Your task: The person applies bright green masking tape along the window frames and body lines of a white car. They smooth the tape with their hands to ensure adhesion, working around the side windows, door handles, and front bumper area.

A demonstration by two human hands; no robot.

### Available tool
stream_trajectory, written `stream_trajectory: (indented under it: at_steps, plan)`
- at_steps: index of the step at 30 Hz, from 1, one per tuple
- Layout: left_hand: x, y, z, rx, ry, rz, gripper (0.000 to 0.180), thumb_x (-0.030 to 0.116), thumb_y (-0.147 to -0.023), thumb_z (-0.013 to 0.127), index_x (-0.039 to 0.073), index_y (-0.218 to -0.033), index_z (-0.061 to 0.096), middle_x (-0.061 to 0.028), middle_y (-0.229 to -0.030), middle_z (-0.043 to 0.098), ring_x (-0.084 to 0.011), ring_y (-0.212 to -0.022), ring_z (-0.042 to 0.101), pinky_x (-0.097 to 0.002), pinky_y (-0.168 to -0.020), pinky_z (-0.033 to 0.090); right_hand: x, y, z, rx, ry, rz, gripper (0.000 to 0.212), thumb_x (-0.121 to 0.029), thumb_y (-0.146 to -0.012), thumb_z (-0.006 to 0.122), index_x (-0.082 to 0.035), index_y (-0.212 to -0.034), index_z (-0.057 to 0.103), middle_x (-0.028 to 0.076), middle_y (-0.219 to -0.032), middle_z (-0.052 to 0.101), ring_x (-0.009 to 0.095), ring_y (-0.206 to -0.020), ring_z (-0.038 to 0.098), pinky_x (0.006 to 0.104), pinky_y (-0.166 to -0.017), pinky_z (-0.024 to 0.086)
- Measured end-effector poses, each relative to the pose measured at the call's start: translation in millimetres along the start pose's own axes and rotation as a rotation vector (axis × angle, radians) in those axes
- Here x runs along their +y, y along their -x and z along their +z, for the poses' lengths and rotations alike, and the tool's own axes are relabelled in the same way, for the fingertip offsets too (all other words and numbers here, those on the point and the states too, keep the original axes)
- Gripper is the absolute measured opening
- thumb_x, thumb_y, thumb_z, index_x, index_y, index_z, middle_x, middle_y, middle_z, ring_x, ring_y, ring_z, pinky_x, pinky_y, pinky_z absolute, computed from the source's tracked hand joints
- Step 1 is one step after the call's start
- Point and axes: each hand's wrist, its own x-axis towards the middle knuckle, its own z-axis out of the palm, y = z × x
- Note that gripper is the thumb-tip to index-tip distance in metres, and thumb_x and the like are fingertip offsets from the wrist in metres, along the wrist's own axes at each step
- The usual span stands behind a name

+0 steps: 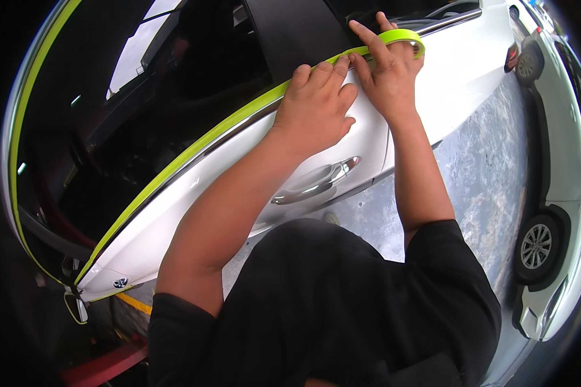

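Observation:
A strip of bright yellow-green masking tape (200, 145) runs along the lower edge of the dark side window (174, 116) of a white car (219, 155), next to the chrome trim. My left hand (313, 109) lies over this edge, its fingertips pressing on the strip and its thumb apart; it grips nothing. Just to its right, my right hand (394, 77) holds the tape roll (407, 35), with some fingers inside the ring and the index finger stretched out. The strip joins the roll near that hand. Fingers partly hide the roll's inside.
Below my left forearm is a chrome door handle (319, 180). A side mirror (76, 308) juts out at the lower left, near a yellow floor line (134, 303). Another white car (565, 187) stands to the right across the mottled grey floor (478, 168).

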Motion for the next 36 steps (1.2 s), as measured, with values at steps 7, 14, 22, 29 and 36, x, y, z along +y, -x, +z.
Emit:
stream_trajectory:
  at_steps: [7,14,22,29,36]
  plan:
    - [-0.7,-14.5,3.4,0.019,-0.001,0.038,0.051,0.048,-0.076,0.088,0.014,-0.111,0.073,-0.0105,-0.154,0.059,-0.0271,-0.126,0.056,-0.0451,-0.103,0.039,12.0,0.4,-38.9,-0.194,-0.121,0.036,0.073,-0.037,-0.095,0.079,-0.041,-0.162,0.049,0.007,-0.158,0.059,0.034,-0.145,0.054,0.0844,-0.120,0.013]
    - [-0.1,-18.5,0.7,-0.059,0.011,0.022,0.048,0.047,-0.078,0.088,0.013,-0.109,0.074,-0.0097,-0.158,0.057,-0.0268,-0.126,0.055,-0.0453,-0.104,0.038,20.6,3.4,-75.3,-0.421,-0.368,0.152,0.072,-0.038,-0.096,0.080,-0.038,-0.162,0.051,0.007,-0.147,0.069,0.034,-0.147,0.056,0.0702,-0.132,0.007]
    - [-2.2,-16.7,1.1,-0.056,-0.003,0.036,0.048,0.048,-0.081,0.088,0.013,-0.110,0.074,-0.0098,-0.158,0.056,-0.0272,-0.127,0.054,-0.0461,-0.104,0.038,2.9,7.7,-86.0,-0.420,-0.109,0.224,0.078,-0.025,-0.097,0.079,-0.034,-0.165,0.043,0.004,-0.129,0.079,0.028,-0.125,0.072,0.0638,-0.133,0.017]
    - [-5.4,-15.6,2.5,-0.058,0.029,0.034,0.049,0.048,-0.082,0.087,0.012,-0.112,0.075,-0.0120,-0.162,0.055,-0.0280,-0.129,0.055,-0.0461,-0.106,0.039,-37.7,-26.5,-88.5,-0.549,0.431,0.478,0.061,-0.026,-0.103,0.071,-0.027,-0.160,0.049,0.007,-0.098,0.083,0.027,-0.099,0.080,0.0610,-0.124,0.038]
    - [-3.9,-15.5,3.6,-0.060,0.028,0.031,0.051,0.048,-0.085,0.085,0.011,-0.118,0.075,-0.0121,-0.164,0.053,-0.0279,-0.135,0.053,-0.0448,-0.109,0.039,-44.8,-57.5,-113.6,-0.715,0.671,0.246,0.022,-0.022,-0.095,0.079,-0.020,-0.116,0.084,0.007,-0.103,0.078,0.024,-0.099,0.075,0.0578,-0.114,0.040]
